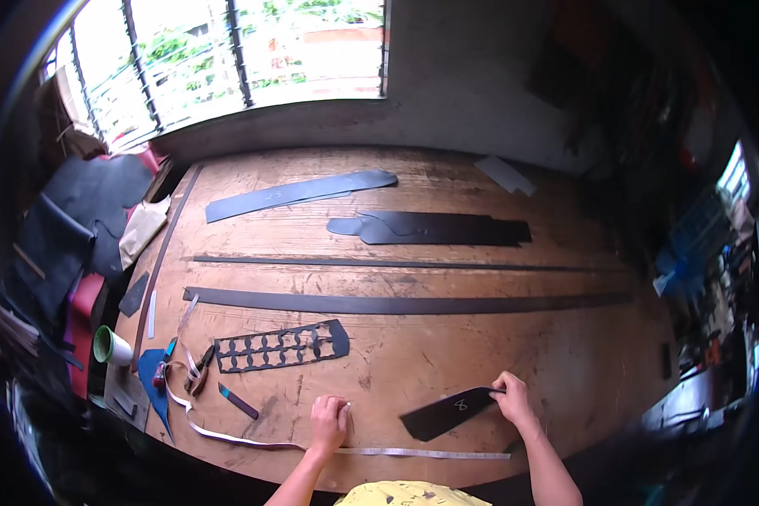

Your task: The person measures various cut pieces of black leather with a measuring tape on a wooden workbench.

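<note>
My right hand (511, 400) pinches the upper right end of a black leather piece (447, 415), which has a white "8" marked on it and slants down to the left. My left hand (329, 423) is closed near the front of the table, with a small white tip (348, 405) showing at the fingers; its kind is too small to make out. A white tape measure (430, 454) runs along the front edge, passing by my left wrist. To the left lies a black leather strip with cut-out shapes (282, 347), beside a cutter knife (238, 401).
Long dark straps (405, 302) cross the wooden table (379, 346). Farther back are black leather pieces (447, 228) and grey-blue ones (295, 194). Pliers (200, 371), a blue scrap (154, 384) and a green-white cup (112, 345) sit at the left, near piled leather (93, 202).
</note>
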`<state>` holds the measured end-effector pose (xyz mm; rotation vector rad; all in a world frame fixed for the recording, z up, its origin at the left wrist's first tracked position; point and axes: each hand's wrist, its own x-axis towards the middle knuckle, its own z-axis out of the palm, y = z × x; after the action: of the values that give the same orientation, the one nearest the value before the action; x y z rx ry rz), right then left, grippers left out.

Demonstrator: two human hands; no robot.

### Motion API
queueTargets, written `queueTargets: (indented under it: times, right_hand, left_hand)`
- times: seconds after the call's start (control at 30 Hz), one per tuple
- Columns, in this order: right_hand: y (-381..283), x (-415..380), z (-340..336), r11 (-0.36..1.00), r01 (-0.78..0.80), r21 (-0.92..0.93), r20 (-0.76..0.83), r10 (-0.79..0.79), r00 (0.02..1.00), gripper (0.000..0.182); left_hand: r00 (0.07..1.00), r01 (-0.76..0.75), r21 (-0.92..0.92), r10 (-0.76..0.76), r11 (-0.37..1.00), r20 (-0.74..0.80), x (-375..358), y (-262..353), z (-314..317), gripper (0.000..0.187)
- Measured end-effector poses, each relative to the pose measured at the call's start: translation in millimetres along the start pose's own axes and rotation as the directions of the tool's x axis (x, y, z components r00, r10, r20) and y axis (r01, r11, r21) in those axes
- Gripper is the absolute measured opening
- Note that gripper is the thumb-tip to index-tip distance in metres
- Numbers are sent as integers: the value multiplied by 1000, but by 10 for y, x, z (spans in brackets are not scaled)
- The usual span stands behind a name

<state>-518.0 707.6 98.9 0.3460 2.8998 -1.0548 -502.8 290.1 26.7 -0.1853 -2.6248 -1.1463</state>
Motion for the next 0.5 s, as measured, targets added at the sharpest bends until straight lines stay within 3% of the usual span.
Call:
queueTargets:
  times: [0.03,0.1,0.23,0.3,0.37,0.43,0.5]
  right_hand:
    - [-362,147,-42,1000,19,-19,3,-19,1000,20]
    - [-1065,436,-56,941,317,119,77,-328,942,14]
    - [-2401,1079,152,825,542,159,112,-561,820,25]
    - [-3049,1377,333,840,457,293,192,-520,832,27]
    - [-3603,1709,577,778,472,416,191,-582,791,28]
    - [-4055,2097,904,720,558,412,182,-665,724,28]
    - [-4489,2422,1211,722,403,562,281,-625,728,28]
  left_hand:
    - [1000,11,-12,-11,1000,-21,7,-56,-13,11]
    - [996,-87,-3,87,996,-20,26,-129,-9,11]
    - [999,-39,34,40,999,-20,57,-62,-32,11]
    - [999,-23,19,24,1000,-35,45,-97,-12,11]
    - [999,-16,0,16,1000,-34,39,-116,0,12]
    - [999,8,-73,-11,997,-33,62,-97,-15,12]
    - [999,33,-67,-35,997,-33,72,-30,-57,12]
